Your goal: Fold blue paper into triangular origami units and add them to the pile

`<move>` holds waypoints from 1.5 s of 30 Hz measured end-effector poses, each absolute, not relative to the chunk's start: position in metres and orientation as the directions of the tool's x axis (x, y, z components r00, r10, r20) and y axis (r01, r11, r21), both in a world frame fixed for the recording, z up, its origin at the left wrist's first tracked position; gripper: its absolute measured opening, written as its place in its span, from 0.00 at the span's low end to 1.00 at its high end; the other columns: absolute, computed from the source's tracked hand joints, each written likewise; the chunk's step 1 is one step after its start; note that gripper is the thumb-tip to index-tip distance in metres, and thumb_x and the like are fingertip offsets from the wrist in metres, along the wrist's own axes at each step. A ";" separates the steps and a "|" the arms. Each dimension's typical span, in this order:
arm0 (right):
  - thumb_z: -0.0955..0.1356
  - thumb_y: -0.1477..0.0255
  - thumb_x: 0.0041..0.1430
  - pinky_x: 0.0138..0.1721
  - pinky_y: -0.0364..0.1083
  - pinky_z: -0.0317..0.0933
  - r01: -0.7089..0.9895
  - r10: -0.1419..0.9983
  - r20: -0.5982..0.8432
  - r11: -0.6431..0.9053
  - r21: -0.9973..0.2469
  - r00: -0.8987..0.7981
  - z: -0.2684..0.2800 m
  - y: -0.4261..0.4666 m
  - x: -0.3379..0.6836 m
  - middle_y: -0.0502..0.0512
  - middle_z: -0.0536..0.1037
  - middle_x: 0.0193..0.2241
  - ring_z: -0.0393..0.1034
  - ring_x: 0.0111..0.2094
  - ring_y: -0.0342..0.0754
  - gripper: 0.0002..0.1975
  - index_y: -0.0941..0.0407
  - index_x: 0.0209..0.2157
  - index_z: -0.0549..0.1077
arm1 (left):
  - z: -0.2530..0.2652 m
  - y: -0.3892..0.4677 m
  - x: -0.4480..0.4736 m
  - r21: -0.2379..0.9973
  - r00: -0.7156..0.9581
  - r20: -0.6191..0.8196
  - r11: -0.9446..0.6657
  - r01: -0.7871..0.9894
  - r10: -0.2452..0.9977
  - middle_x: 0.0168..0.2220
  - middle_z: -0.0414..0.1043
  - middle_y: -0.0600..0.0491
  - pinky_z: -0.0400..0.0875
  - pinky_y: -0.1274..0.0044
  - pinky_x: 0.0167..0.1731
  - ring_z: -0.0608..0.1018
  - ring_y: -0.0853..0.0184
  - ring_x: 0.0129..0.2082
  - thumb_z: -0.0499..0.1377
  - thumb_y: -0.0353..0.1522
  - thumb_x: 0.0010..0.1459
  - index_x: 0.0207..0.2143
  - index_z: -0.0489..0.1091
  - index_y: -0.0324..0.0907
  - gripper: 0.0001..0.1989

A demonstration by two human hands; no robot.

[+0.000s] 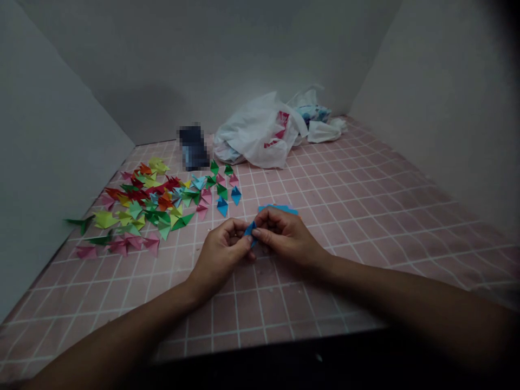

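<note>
Between both hands is a small folded piece of blue origami paper [251,229]. My left hand [223,246] pinches its lower left part between thumb and fingers. From the other side, my right hand [284,233] grips it near the top with thumb and forefinger. Flat blue paper sheets [280,208] lie just behind my right hand and are partly hidden by it. Two folded blue paper pieces [222,206] rest on the table beyond my left hand. Some of the held paper is covered by my fingers.
Many-coloured folded paper pieces [150,203] are spread over the left of the pink checked tablecloth [365,216]. A blurred-out dark device [194,149] stands at the back, beside white plastic bags [260,130]. Walls [60,135] enclose the left, back and right sides.
</note>
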State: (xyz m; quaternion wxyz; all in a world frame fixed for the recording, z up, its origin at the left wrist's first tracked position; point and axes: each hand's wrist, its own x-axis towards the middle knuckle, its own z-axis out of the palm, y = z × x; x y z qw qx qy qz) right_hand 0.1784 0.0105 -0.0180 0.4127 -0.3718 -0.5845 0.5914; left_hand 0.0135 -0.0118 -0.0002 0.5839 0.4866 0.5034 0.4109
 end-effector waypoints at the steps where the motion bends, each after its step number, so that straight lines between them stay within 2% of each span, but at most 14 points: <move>1: 0.70 0.70 0.56 0.24 0.41 0.55 -0.064 0.921 0.037 0.013 -0.998 -0.387 -0.017 0.011 0.179 0.46 0.69 0.25 0.62 0.22 0.39 0.06 0.56 0.31 0.69 | 0.000 -0.011 0.013 0.980 0.164 -0.197 0.200 0.001 0.966 0.27 0.74 0.56 0.70 0.79 0.24 0.75 0.73 0.20 0.66 0.34 0.49 0.34 0.72 0.39 0.11; 6: 0.68 0.67 0.61 0.24 0.42 0.59 -0.110 0.907 0.004 -0.047 -0.993 -0.420 -0.015 0.010 0.180 0.45 0.69 0.24 0.65 0.21 0.39 0.07 0.56 0.32 0.68 | 0.000 -0.010 0.012 0.971 0.209 -0.218 0.233 -0.048 0.953 0.24 0.71 0.58 0.70 0.79 0.23 0.74 0.73 0.20 0.65 0.34 0.49 0.33 0.70 0.40 0.10; 15: 0.68 0.67 0.59 0.22 0.41 0.57 -0.098 0.905 0.002 -0.044 -0.994 -0.425 -0.017 0.010 0.180 0.45 0.69 0.22 0.64 0.20 0.39 0.07 0.56 0.32 0.68 | 0.005 -0.011 0.012 0.973 0.197 -0.229 0.220 0.070 0.953 0.24 0.74 0.56 0.69 0.79 0.25 0.74 0.73 0.20 0.65 0.35 0.50 0.34 0.70 0.38 0.11; 21: 0.67 0.69 0.59 0.23 0.42 0.55 0.027 0.922 0.087 0.105 -0.994 -0.377 -0.020 0.010 0.180 0.46 0.68 0.22 0.62 0.22 0.40 0.06 0.56 0.30 0.69 | 0.006 -0.011 0.013 0.970 0.205 -0.233 0.212 0.121 0.951 0.23 0.73 0.57 0.68 0.78 0.26 0.74 0.73 0.20 0.63 0.34 0.50 0.33 0.71 0.38 0.10; 27: 0.66 0.72 0.59 0.25 0.42 0.53 0.111 0.938 0.169 0.211 -0.971 -0.304 -0.018 0.007 0.180 0.45 0.66 0.21 0.60 0.23 0.40 0.06 0.55 0.28 0.67 | 0.005 -0.012 0.014 0.973 0.222 -0.232 0.221 0.073 0.947 0.25 0.71 0.58 0.67 0.80 0.24 0.73 0.75 0.20 0.65 0.35 0.50 0.33 0.72 0.37 0.11; 33: 0.66 0.69 0.59 0.23 0.42 0.57 0.018 0.951 0.111 0.121 -0.993 -0.288 -0.016 0.005 0.179 0.46 0.67 0.22 0.62 0.22 0.40 0.07 0.55 0.28 0.65 | 0.001 -0.013 0.012 0.979 0.221 -0.186 0.199 -0.035 0.957 0.28 0.73 0.57 0.70 0.80 0.24 0.75 0.75 0.20 0.66 0.34 0.52 0.37 0.71 0.37 0.12; 38: 0.66 0.66 0.59 0.22 0.41 0.60 -0.067 0.929 0.030 0.006 -0.998 -0.369 -0.016 0.008 0.180 0.45 0.69 0.24 0.65 0.20 0.39 0.07 0.54 0.31 0.64 | -0.002 -0.013 0.013 0.989 0.159 -0.116 0.128 -0.069 0.980 0.27 0.73 0.59 0.72 0.81 0.23 0.76 0.75 0.20 0.66 0.32 0.52 0.40 0.66 0.40 0.15; 45: 0.68 0.68 0.57 0.23 0.42 0.60 0.046 0.924 0.064 0.087 -0.995 -0.376 -0.017 0.011 0.182 0.46 0.68 0.24 0.64 0.22 0.40 0.07 0.56 0.30 0.67 | 0.001 -0.014 0.015 0.996 0.121 -0.087 0.089 -0.011 0.989 0.27 0.70 0.60 0.72 0.83 0.21 0.74 0.76 0.19 0.64 0.30 0.52 0.37 0.64 0.41 0.13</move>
